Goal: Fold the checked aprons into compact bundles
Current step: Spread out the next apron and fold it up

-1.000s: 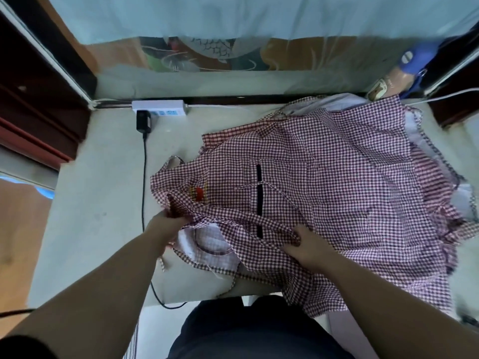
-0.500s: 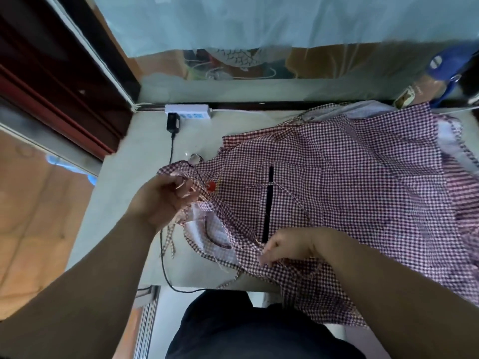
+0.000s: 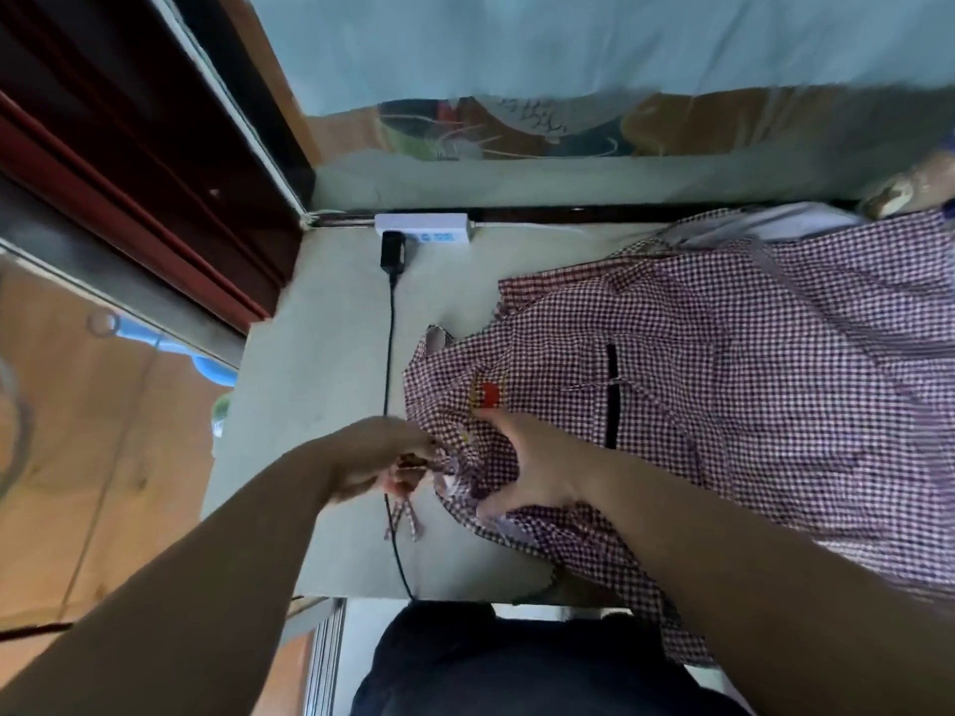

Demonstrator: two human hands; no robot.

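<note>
My left hand [image 3: 380, 459] was curled shut around the ties [image 3: 405, 516] at the apron's [image 3: 749, 385] near corner, pinching them so that their loose ends dangled onto the table [image 3: 320, 364]. My right hand [image 3: 527, 465] lay spread on the bib, forefinger straight toward the red patch [image 3: 488, 394] and thumb out by the hem. As far as it showed, it was pressing the cloth down rather than gripping it.

The apron sprawled face up over the right half of the table, its near edge hanging off toward me. I judged the job barely begun: no fold had been made, the cloth was rumpled and wide, and no finished bundle was in sight. Gathering the ties looked like the step in hand. After that, the sides would need to be brought in and the length doubled over.

Much was hidden. The apron ran off the right edge, so I could not see its far end. Paler cloth [image 3: 770, 231] poked out behind it, perhaps another apron, though how many lay underneath I could not tell. My right arm covered the near hem, and my left fingertips were blurred among the ties. A cable [image 3: 388, 348] ran from the power strip [image 3: 421, 228] and passed under my left hand.
</note>
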